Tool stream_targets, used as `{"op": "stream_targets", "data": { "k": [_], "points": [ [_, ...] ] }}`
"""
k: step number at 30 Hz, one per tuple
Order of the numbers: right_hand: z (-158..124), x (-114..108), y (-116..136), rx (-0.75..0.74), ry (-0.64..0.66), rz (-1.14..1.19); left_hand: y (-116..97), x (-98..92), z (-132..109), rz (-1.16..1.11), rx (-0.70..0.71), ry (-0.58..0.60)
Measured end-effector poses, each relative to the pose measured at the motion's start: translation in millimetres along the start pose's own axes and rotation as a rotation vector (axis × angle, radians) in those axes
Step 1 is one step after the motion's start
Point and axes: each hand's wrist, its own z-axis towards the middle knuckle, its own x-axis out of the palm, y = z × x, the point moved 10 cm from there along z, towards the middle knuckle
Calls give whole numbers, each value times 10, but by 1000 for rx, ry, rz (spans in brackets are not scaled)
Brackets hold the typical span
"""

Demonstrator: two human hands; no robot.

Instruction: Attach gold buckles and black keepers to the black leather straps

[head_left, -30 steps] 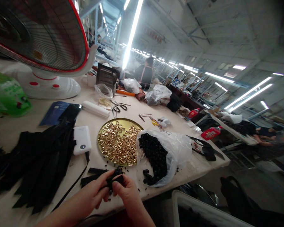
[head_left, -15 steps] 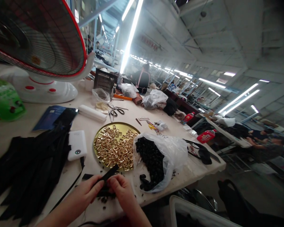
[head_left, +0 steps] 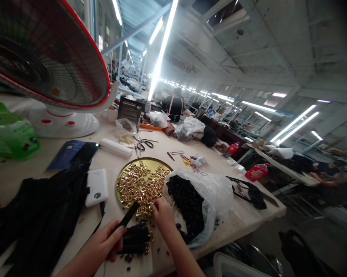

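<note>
My left hand [head_left: 108,240] is closed on a black strap [head_left: 128,215] that sticks up and to the right, above a small heap of black straps with gold buckles [head_left: 136,239] at the table's near edge. My right hand [head_left: 161,211] reaches into the near rim of a round gold tray [head_left: 154,162] filled with several gold buckles [head_left: 140,186]; its fingers are curled down among them, and what they hold is hidden. Right of the tray lies an open clear plastic bag [head_left: 216,184] of small black parts [head_left: 187,198].
A dark pile of straps [head_left: 37,215] covers the left of the table, beside a white power bank [head_left: 96,187]. A red-rimmed fan [head_left: 49,65], a green bag [head_left: 11,132], scissors [head_left: 143,143] and plastic bags stand farther back. Other people work at distant tables.
My right hand has let go of the strap and moved forward to the gold buckles in the tray. My left hand keeps the strap, now raised at an angle.
</note>
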Motion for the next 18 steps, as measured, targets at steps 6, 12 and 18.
{"op": "stream_targets", "data": {
  "k": [6, 12, 18],
  "points": [
    [-250, 4, 21, 151, 95, 489, -192, 45, 154, -18, 86, -32],
    [-583, 229, 346, 360, 211, 1162, -191, 198, 211, -55, 63, 34],
    [-689, 274, 473, 328, 251, 1199, -112, 149, 142, -69, -11, 13]
  ]
}}
